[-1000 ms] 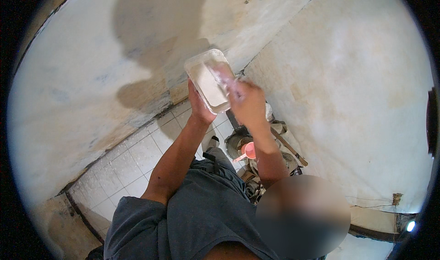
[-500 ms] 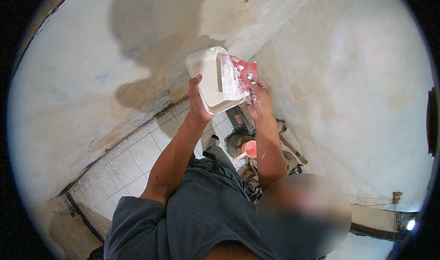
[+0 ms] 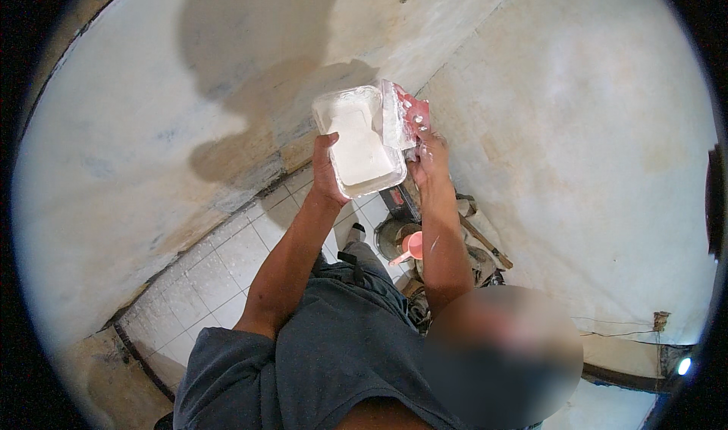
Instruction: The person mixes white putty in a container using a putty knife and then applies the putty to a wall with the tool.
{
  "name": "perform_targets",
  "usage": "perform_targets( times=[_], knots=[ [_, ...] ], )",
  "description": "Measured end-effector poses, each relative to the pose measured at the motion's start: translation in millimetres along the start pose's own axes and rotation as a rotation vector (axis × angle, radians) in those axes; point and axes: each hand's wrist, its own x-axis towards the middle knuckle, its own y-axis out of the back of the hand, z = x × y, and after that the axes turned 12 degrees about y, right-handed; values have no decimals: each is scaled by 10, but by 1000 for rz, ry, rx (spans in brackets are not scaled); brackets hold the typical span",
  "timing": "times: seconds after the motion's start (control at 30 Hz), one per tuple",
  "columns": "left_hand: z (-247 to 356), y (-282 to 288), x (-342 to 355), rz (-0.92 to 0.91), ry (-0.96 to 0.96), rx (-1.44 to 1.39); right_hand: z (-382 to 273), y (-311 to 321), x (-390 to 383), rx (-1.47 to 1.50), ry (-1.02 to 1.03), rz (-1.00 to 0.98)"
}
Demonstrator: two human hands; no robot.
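Holding one clear plastic tub [image 3: 358, 142] of white putty [image 3: 360, 148] up near wall corner, left hand [image 3: 326, 174] gripping tub's lower left edge, thumb over rim. Pinching one red plastic scraper [image 3: 404, 117] in right hand [image 3: 428, 161], fingers closed on its lower edge, blade resting against tub's right rim, white paste coating blade. Judging loading as done or nearly so; spreading onto patchy wall [image 3: 591, 127] left to do. Standing over tiled floor [image 3: 220, 263]; one pink scoop [image 3: 412, 246] lying in bucket [image 3: 394, 236] below.
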Motion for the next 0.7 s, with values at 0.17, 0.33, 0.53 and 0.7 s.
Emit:
perform_targets(
  times=[0.17, 0.33, 0.53, 0.7],
  knots=[
    [15, -23, -57, 31, 6, 22, 38, 1, 68, -22, 49, 30],
    [15, -4, -103, 35, 4, 35, 68, -58, 41, -46, 79, 24],
    [7, 87, -204, 56, -11, 82, 187, -74, 126, -31, 128, 70],
    [-6, 98, -307, 4, 7, 114, 287, 228, 328, -117, 113, -7]
  ],
)
